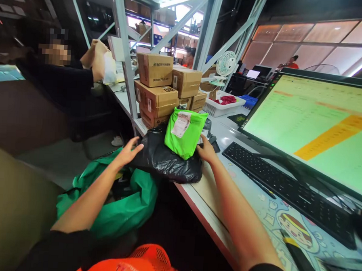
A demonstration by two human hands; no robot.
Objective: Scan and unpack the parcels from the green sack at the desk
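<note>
A black plastic mailer bag (170, 166) lies over the desk's left edge, partly overhanging it. On top of it rests a bright green parcel (183, 137) with a white shipping label (181, 124). My left hand (129, 152) is at the mailer's left end, thumb and fingers apart. At the right side, my right hand (207, 150) is beside the green parcel and the black mailer; its fingertips are partly hidden behind the parcel. Below my left arm a large green sack (141, 198) hangs open, with dark items inside.
Cardboard boxes (158, 100) are stacked behind the parcels, beside a metal rack post (124, 59). To the right are a keyboard (275, 185), a monitor (321, 126) and a patterned desk mat (264, 214). A white basket (221, 108) and a fan (226, 64) stand farther back. A co-worker (62, 76) sits at left.
</note>
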